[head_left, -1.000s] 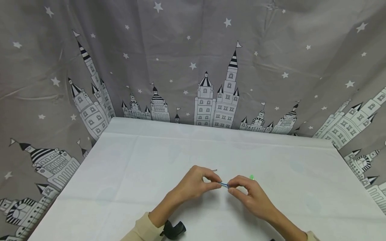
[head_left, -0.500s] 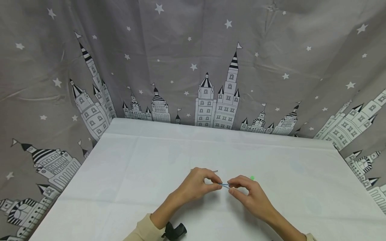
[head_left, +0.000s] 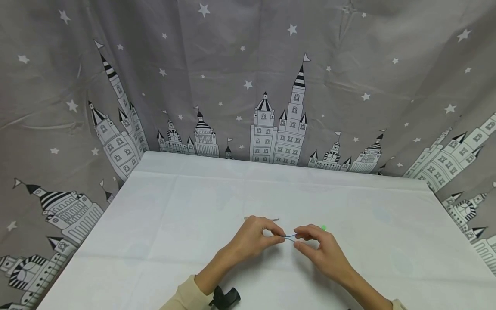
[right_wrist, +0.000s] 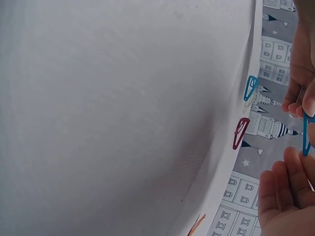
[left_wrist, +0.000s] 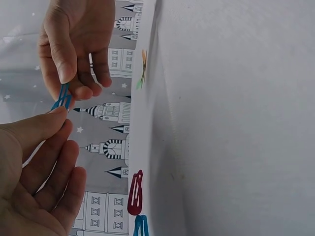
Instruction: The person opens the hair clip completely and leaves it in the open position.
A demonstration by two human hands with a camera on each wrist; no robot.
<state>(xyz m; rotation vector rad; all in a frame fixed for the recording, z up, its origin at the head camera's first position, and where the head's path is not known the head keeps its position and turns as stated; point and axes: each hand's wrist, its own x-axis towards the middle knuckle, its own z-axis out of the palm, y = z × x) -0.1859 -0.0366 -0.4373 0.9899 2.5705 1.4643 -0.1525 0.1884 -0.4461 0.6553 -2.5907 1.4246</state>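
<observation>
A blue snap hair clip (head_left: 289, 237) is held between both hands over the white table (head_left: 193, 224). My left hand (head_left: 253, 239) pinches one end of it between thumb and forefinger. At the other end, the thumb and forefinger of my right hand (head_left: 323, 249) stand apart, a tip at each of the clip's two spread arms. The left wrist view shows the blue clip (left_wrist: 61, 101) bridging the two hands, its middle partly hidden by fingertips. Seen from the right wrist, the clip (right_wrist: 306, 135) lies at the picture's edge, and the other fingers of the right hand (right_wrist: 290, 201) are loosely bent.
A dark red hair clip (left_wrist: 135, 194) and another blue clip (left_wrist: 141, 226) lie on the table beyond the hands. A green and orange clip (left_wrist: 142, 71) lies farther to the right. A grey castle-print curtain (head_left: 232, 77) hangs behind the table. A black mount (head_left: 225, 298) sits at my left wrist.
The blue clip's two arms have spread apart at the right hand's end. My right forefinger has lifted away from the thumb; the left hand has stayed nearly still.
</observation>
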